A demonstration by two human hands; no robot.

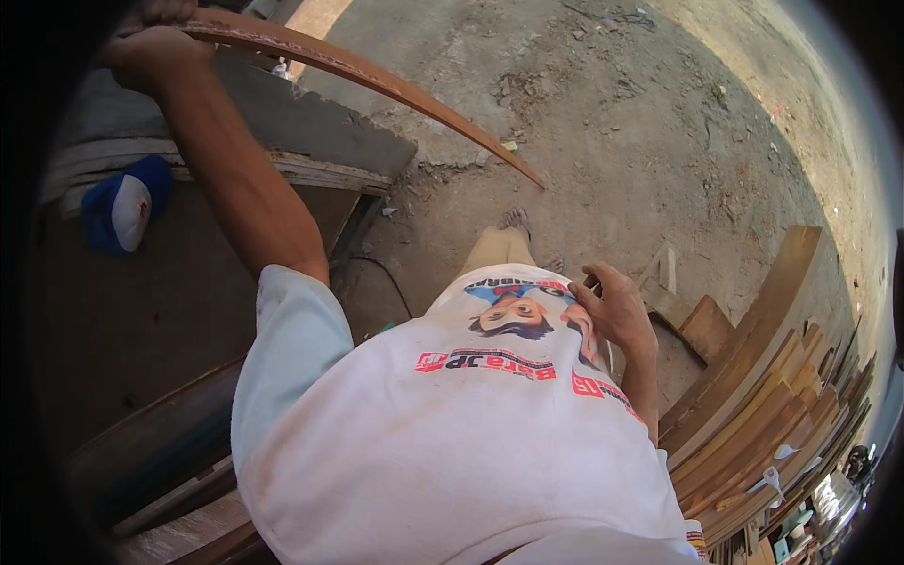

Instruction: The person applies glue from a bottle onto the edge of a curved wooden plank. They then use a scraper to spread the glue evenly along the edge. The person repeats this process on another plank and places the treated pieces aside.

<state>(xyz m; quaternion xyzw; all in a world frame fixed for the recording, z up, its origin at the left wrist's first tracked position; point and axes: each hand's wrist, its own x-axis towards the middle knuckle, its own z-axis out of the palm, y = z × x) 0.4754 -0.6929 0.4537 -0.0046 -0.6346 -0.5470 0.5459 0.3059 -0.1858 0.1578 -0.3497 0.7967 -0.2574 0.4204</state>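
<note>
At the upper left, my left arm reaches out and my left hand (155, 55) is closed round the end of a long reddish-brown wooden board (363, 77). Its other end slants down over the ground toward the middle. Skin also shows on the far side of the board, at the dark rim; whose fingers these are I cannot make out. Beside my shirt front, on the right, hangs my right hand (614, 303), its fingers loosely bent and apart, with nothing visible in them. A blue and white cap (130, 205) lies on the dark surface below my left arm.
Stacked wooden planks (767, 414) line the right side, with a wide board (753, 325) at their near edge. Wooden offcuts (706, 328) lie close to my right hand. A dark cord (386, 273) trails over the dirt ground (603, 160). A low grey ledge (330, 132) stands at left.
</note>
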